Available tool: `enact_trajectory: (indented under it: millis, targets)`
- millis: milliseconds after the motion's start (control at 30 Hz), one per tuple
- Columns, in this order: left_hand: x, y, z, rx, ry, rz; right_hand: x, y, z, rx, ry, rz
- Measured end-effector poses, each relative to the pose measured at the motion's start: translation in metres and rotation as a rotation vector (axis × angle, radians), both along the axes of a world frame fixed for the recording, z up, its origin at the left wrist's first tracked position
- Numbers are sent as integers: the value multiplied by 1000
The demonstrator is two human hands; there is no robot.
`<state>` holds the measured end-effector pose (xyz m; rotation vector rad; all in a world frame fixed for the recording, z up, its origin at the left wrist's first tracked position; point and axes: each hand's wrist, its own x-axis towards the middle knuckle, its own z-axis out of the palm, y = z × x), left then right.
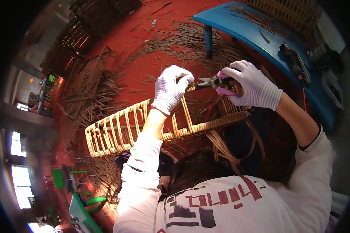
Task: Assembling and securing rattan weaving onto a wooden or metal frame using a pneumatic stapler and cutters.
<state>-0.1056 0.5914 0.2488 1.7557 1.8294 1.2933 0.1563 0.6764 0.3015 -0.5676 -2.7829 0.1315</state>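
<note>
A long woven rattan frame [206, 126] with wrapped rails and several crossbars lies across my lap. My left hand [170, 87], in a white striped glove, is closed at the frame's far rail, fingertips pinched around a piece of rattan. In my gloved right hand [256, 85] is a pair of pruning shears [224, 91] with pink handles. Their blades are parted and point left, close to my left fingertips and the far rail. Loose rattan strips [225, 151] hang from the near rail toward my lap.
A blue table [237, 25] at the far right bears rattan scraps, a tool [295, 62] and a wire spool [319, 52]. Cut strips [182, 40] litter the red floor. Woven frames [64, 46] are stacked far left; a green stool [81, 211] stands near left.
</note>
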Motion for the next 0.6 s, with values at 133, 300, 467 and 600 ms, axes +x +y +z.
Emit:
enact_trajectory:
  millis: [133, 300, 467, 600]
  targets:
    - [-6, -5, -5, 43, 40, -44, -17, 3, -16, 54, 79, 59]
    - [-9, -9, -3, 108, 145, -57, -20, 2, -9, -19, -24, 18]
    - [-11, -9, -5, 120, 145, -47, -19, 8, -8, -30, -2, 102]
    - [-16, -6, -13, 110, 77, -90, -36, 8, -21, -28, 20, 161]
